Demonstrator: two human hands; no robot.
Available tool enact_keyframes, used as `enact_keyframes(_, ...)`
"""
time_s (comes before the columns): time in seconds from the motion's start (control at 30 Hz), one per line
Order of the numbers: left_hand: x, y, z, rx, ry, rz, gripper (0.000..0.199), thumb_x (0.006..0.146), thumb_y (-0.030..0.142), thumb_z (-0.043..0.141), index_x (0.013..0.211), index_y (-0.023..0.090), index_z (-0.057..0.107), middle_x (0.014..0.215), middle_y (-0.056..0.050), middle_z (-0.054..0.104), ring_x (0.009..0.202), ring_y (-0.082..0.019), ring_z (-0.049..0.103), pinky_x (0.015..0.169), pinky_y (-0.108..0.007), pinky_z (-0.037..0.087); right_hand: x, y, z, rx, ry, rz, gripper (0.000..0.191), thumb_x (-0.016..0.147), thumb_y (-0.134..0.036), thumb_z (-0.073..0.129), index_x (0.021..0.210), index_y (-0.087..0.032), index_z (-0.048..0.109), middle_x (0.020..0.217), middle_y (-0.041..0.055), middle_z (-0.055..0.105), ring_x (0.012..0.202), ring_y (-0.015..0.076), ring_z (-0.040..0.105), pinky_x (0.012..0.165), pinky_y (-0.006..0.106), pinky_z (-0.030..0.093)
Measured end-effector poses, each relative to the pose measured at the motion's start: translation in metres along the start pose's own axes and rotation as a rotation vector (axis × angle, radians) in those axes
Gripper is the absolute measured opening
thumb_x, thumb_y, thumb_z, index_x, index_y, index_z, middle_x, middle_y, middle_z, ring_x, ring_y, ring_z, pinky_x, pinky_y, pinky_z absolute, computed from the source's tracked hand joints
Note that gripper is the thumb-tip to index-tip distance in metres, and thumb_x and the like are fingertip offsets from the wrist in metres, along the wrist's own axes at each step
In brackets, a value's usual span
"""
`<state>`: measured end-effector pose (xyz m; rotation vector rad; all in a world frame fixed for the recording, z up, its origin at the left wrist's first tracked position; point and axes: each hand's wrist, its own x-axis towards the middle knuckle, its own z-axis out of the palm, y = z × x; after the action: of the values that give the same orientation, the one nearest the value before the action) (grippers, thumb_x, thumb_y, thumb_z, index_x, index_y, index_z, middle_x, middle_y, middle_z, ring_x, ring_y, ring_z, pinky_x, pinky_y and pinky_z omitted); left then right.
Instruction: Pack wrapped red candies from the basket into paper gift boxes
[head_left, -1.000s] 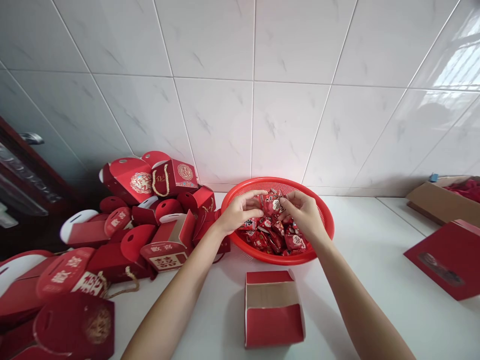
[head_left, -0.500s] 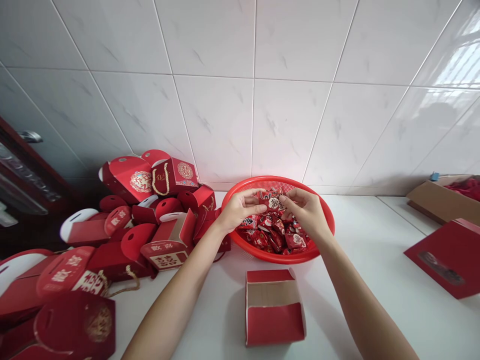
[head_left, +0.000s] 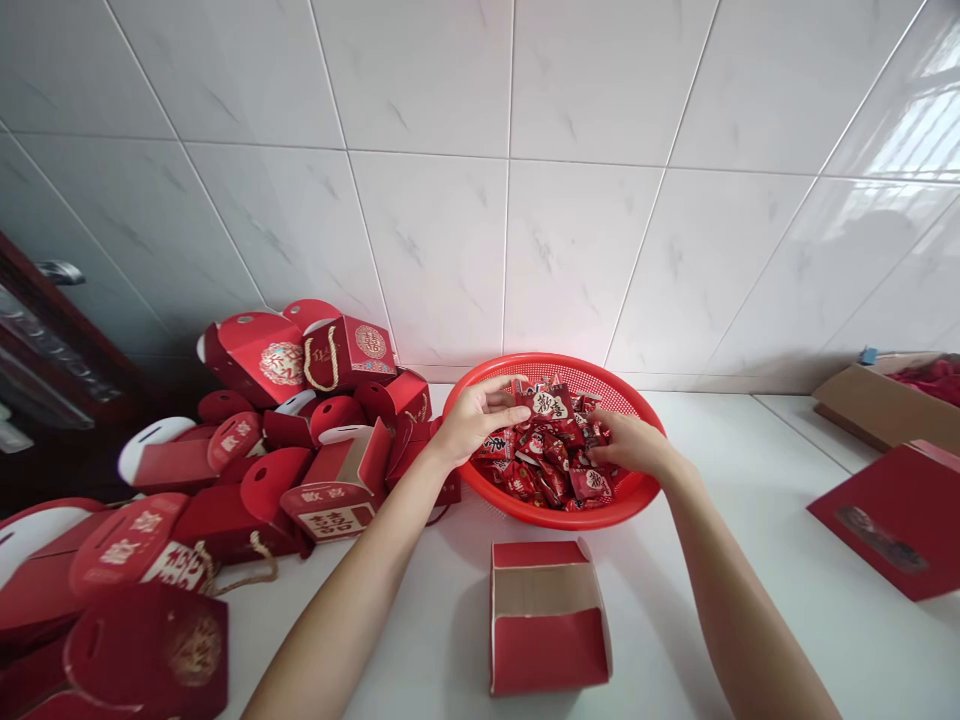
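A red plastic basket (head_left: 645,490) stands against the wall with red wrapped candies (head_left: 555,455) inside. Over its left part, my left hand (head_left: 480,420) pinches a red candy packet (head_left: 545,404) with white characters facing up. My right hand (head_left: 626,442) reaches into the right side of the basket, its fingertips among the candies; whether it grips one cannot be made out. In front of the basket lies an open red box (head_left: 551,650), its beige inside showing.
Many red gift boxes (head_left: 262,490), some with rope handles, are piled on the left. At the right stand a cardboard box (head_left: 862,405) with red contents and a red box (head_left: 892,520). A tiled wall (head_left: 420,250) rises behind the white table (head_left: 720,500).
My right hand has let go of the packet and moved right and down to the candies. My left hand still holds the packet, almost in the same place.
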<state>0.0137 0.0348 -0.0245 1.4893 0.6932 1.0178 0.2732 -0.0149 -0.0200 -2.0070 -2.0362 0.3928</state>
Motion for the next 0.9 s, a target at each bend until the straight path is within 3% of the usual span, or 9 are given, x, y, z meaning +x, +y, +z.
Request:
enact_keyframes(0.2, -0.001, 0.002, 0.001, 0.004, -0.018, 0.001, 0.055, 0.071, 0.032, 0.088, 0.123, 0.020, 0.072, 0.093, -0.002, 0.077, 0.089, -0.020, 0.073, 0.087, -0.034, 0.058, -0.001, -0.009, 0.005, -0.039, -0.099, -0.073, 0.039, 0.070, -0.014, 0.073, 0.107, -0.025, 0.074, 0.098, 0.0090, 0.075, 0.093, 0.0318, 0.067, 0.068, 0.034, 0.041)
enact_keyframes(0.3, -0.001, 0.002, 0.001, 0.008, -0.006, -0.006, 0.055, 0.070, 0.031, 0.089, 0.122, 0.019, 0.072, 0.092, -0.002, 0.077, 0.089, -0.019, 0.073, 0.086, -0.032, 0.058, -0.001, -0.009, 0.004, 0.010, -0.113, -0.113, 0.005, 0.077, -0.021, 0.070, 0.081, -0.024, 0.070, 0.085, 0.0073, 0.072, 0.084, 0.0286, 0.065, 0.068, 0.035, 0.039)
enact_keyframes(0.4, -0.001, 0.002, 0.002, -0.012, 0.004, -0.020, 0.057, 0.069, 0.031, 0.090, 0.121, 0.020, 0.072, 0.093, -0.001, 0.077, 0.089, -0.018, 0.073, 0.086, -0.031, 0.058, 0.001, -0.007, 0.004, 0.100, -0.122, -0.147, 0.038, 0.092, -0.035, 0.057, 0.056, -0.024, 0.049, 0.064, 0.0040, 0.060, 0.066, 0.0227, 0.057, 0.064, 0.035, 0.038)
enact_keyframes(0.53, 0.000, 0.002, 0.002, -0.021, 0.009, -0.028, 0.057, 0.068, 0.031, 0.090, 0.121, 0.020, 0.072, 0.096, -0.003, 0.078, 0.090, -0.019, 0.073, 0.086, -0.032, 0.058, 0.002, -0.004, 0.002, 0.232, -0.119, -0.153, 0.051, 0.097, -0.054, 0.041, 0.057, -0.025, 0.029, 0.056, -0.0001, 0.045, 0.055, 0.0181, 0.048, 0.057, 0.034, 0.038)
enact_keyframes(0.63, 0.000, 0.002, 0.002, -0.030, -0.001, -0.019, 0.056, 0.069, 0.031, 0.090, 0.121, 0.020, 0.072, 0.095, -0.003, 0.077, 0.090, -0.020, 0.073, 0.085, -0.033, 0.058, -0.001, -0.002, -0.002, 0.374, -0.121, -0.156, 0.054, 0.093, -0.068, 0.041, 0.061, -0.025, 0.030, 0.059, -0.0020, 0.043, 0.059, 0.0178, 0.054, 0.059, 0.033, 0.044)
enact_keyframes(0.73, 0.000, 0.003, 0.002, -0.034, 0.002, -0.030, 0.057, 0.068, 0.031, 0.090, 0.121, 0.020, 0.072, 0.093, -0.002, 0.077, 0.086, -0.019, 0.072, 0.080, -0.030, 0.057, -0.003, -0.001, -0.006, 0.542, -0.141, -0.132, 0.060, 0.081, -0.077, 0.057, 0.061, -0.024, 0.036, 0.060, -0.0036, 0.042, 0.062, 0.0180, 0.058, 0.062, 0.033, 0.051)
enact_keyframes(0.9, -0.001, 0.004, 0.002, -0.045, 0.003, -0.056, 0.058, 0.067, 0.031, 0.090, 0.121, 0.020, 0.072, 0.089, -0.001, 0.075, 0.086, -0.018, 0.071, 0.080, -0.029, 0.055, -0.005, 0.002, -0.012, 0.653, -0.173, -0.111, 0.055, 0.075, -0.069, 0.070, 0.059, -0.023, 0.045, 0.061, -0.0046, 0.043, 0.065, 0.0187, 0.064, 0.068, 0.034, 0.057)
